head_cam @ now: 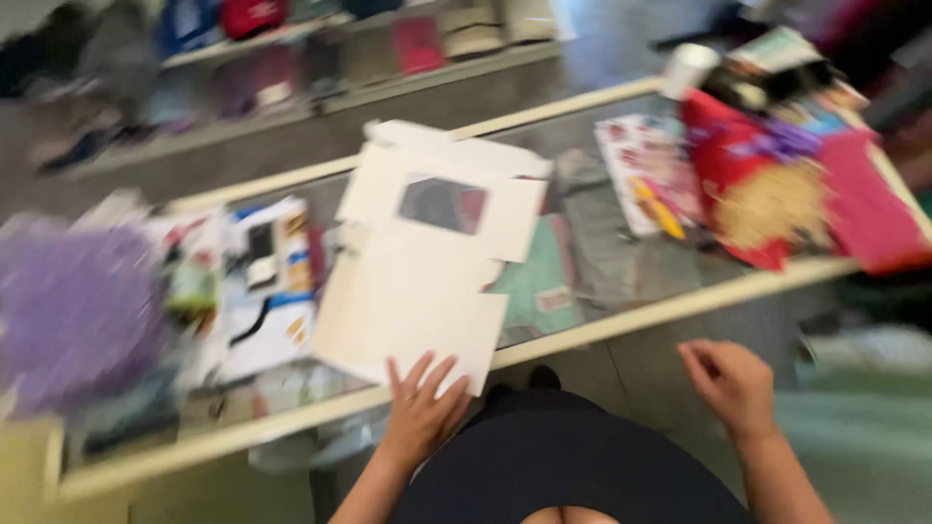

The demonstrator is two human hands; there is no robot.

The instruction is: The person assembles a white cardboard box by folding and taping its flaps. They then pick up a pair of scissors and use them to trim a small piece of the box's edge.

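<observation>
The left hand (422,408) lies flat, fingers spread, on the near corner of a flattened white cardboard box (422,262) with 1 cut-out window, gripping nothing, a hold that seems meant to pin the sheet where it overhangs the near edge of the glass-topped counter (621,315). The right hand (730,383) hangs loosely curled and empty below that edge, well apart from the box. The box lies unfolded in the counter's middle, between a purple bundle (73,311) and red packages (748,175), probably the barest spot.

purple heap (78,311) blurred, shelf goods (262,49) indistinct
</observation>
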